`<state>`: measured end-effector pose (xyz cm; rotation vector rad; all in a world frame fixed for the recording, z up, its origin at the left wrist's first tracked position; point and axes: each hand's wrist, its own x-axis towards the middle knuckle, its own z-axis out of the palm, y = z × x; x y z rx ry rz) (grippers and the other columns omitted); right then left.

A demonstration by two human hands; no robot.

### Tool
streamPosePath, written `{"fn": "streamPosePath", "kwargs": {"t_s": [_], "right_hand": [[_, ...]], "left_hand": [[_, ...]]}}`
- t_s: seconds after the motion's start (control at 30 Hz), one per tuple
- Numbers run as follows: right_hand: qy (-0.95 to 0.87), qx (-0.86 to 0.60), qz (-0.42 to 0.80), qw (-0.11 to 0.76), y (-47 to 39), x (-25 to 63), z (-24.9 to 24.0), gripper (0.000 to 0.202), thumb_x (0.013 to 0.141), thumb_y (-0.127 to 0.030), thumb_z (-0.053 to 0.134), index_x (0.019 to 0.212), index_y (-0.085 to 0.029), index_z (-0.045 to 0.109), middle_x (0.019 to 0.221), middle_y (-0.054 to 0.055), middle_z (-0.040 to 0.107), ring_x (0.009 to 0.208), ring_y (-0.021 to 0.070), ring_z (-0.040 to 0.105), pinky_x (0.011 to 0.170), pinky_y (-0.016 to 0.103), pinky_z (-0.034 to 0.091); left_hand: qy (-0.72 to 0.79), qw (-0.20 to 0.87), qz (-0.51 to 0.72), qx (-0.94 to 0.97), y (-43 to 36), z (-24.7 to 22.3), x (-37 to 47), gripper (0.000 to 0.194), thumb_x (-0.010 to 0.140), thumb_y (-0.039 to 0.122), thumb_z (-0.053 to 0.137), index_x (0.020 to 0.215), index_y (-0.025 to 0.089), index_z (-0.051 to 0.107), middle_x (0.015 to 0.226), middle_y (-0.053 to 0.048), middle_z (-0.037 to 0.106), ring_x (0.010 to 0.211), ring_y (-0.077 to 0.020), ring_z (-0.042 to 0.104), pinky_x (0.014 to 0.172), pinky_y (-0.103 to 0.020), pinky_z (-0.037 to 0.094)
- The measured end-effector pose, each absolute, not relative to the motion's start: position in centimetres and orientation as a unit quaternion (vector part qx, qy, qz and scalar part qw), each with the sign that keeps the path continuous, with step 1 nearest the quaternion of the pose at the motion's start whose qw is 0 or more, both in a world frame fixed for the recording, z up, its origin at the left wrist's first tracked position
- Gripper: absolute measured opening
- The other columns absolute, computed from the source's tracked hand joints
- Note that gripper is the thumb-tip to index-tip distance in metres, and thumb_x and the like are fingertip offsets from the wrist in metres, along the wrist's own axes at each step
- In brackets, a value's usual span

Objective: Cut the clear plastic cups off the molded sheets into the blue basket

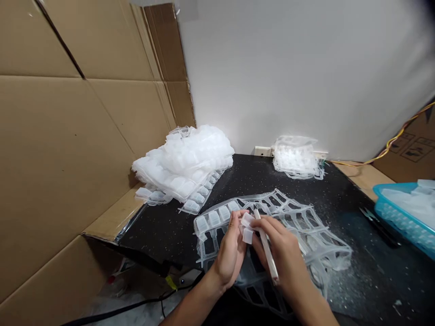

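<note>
My left hand is closed around small translucent white plastic pieces, boxy in shape, at the middle of the view. Between the fingers of my right hand lies a slim white pen-like tool, slanting down to the right. Its upper end is beside the plastic pieces, and the tip is too small to make out. The right fingertips touch the pieces as well. Beneath both hands spreads a translucent plastic frame sheet with many cut-out openings. A row of uncut boxy pieces remains attached at its left.
Stacked plastic sheets stand at the back left, beside a cardboard wall. Another small pile leans near a wall socket. At right are black-handled nippers and a blue basket of white pieces. Cables hang lower left.
</note>
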<state>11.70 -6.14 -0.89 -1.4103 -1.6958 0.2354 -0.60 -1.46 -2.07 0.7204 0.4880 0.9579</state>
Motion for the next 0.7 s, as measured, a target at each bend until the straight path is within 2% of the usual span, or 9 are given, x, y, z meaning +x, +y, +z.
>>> {"fn": "streamPosePath", "kwargs": {"t_s": [0.1,0.27,0.37,0.47,0.57,0.7], "right_hand": [[-0.666,-0.567,0.13,0.466,-5.8,12.0,-1.7,0.007,0.098,-0.02,0.052,0.098,-0.023,0.058,0.099,0.004,0.065,0.09,0.0198,0.063,0.079,0.028,0.046],[-0.645,-0.574,0.183,0.47,-6.0,13.1,-1.6,0.005,0.093,-0.022,0.055,0.097,-0.022,0.059,0.09,0.001,0.067,0.077,0.0171,0.062,0.072,0.026,0.045],[-0.635,-0.568,0.205,0.481,-6.7,13.5,-0.9,0.003,0.089,-0.023,0.059,0.089,-0.022,0.057,0.082,-0.001,0.066,0.07,0.0158,0.061,0.067,0.024,0.044],[-0.606,-0.603,0.143,0.498,-7.8,15.7,0.5,0.007,0.088,-0.029,0.06,0.087,-0.022,0.058,0.083,0.0,0.068,0.07,0.0164,0.062,0.065,0.024,0.044],[-0.524,-0.7,-0.023,0.484,-9.7,21.4,2.6,0.015,0.088,-0.037,0.062,0.091,-0.023,0.062,0.084,0.003,0.07,0.067,0.0178,0.062,0.063,0.026,0.043],[-0.38,-0.784,-0.273,0.407,-12.9,32.7,5.7,0.03,0.082,-0.051,0.059,0.089,-0.023,0.064,0.08,0.01,0.069,0.069,0.0275,0.063,0.062,0.035,0.04]], "left_hand": [[0.233,0.803,0.437,0.331,-1.4,-2.0,-0.8,0.057,0.098,0.064,0.048,0.131,0.019,0.05,0.126,-0.01,0.064,0.128,-0.027,0.054,0.11,-0.038,0.037],[0.196,0.84,0.388,0.325,-1.6,-1.4,-1.4,0.078,0.095,0.069,0.048,0.152,0.019,0.032,0.134,-0.015,0.062,0.134,-0.0311,0.052,0.116,-0.046,0.034],[0.169,0.854,0.366,0.33,-1.6,-1.4,-1.4,0.079,0.096,0.069,0.045,0.157,0.023,0.024,0.143,-0.014,0.057,0.139,-0.0292,0.048,0.121,-0.046,0.028],[0.177,0.824,0.392,0.368,-1.5,-1.8,-1.3,0.072,0.097,0.07,0.038,0.153,0.026,0.03,0.15,-0.013,0.051,0.141,-0.0291,0.046,0.122,-0.047,0.028],[0.266,0.706,0.423,0.502,-1.0,-1.8,-1.8,0.06,0.099,0.067,0.037,0.141,0.026,0.045,0.148,-0.011,0.052,0.139,-0.0298,0.047,0.119,-0.047,0.034],[0.341,0.367,0.389,0.773,0.8,-0.2,-3.7,0.037,0.095,0.051,0.057,0.126,0.031,0.058,0.135,-0.005,0.06,0.127,-0.0296,0.055,0.109,-0.046,0.042]]}}
